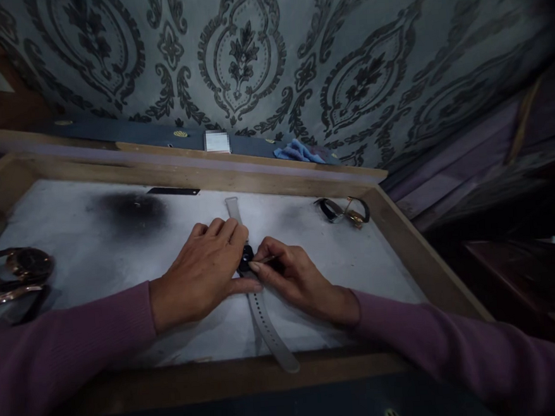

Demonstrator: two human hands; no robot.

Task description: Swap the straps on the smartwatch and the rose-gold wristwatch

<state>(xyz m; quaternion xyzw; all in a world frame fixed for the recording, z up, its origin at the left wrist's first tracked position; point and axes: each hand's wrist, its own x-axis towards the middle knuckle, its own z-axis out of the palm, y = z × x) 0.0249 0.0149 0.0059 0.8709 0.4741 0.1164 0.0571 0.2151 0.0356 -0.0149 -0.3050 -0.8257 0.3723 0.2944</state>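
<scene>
A smartwatch with a pale grey strap (262, 320) lies in the middle of the white-bottomed tray, its holed end reaching over the near rim. Its dark case (246, 256) shows a small round bluish spot and is partly hidden by my fingers. My left hand (205, 267) is closed around the case from the left, thumb below it and fingers above. From the right, my right hand (294, 273) pinches a thin, stick-like thing, its fingertips against the case; what exactly this is I cannot make out.
A wooden rim (251, 177) encloses the tray. Wristwatches (29, 263) lie at the left, and more watches (342, 211) at the far right. A flat black strip (174, 191) rests by the back wall. Behind it are a blue cloth (298, 151) and a small white box (216, 141).
</scene>
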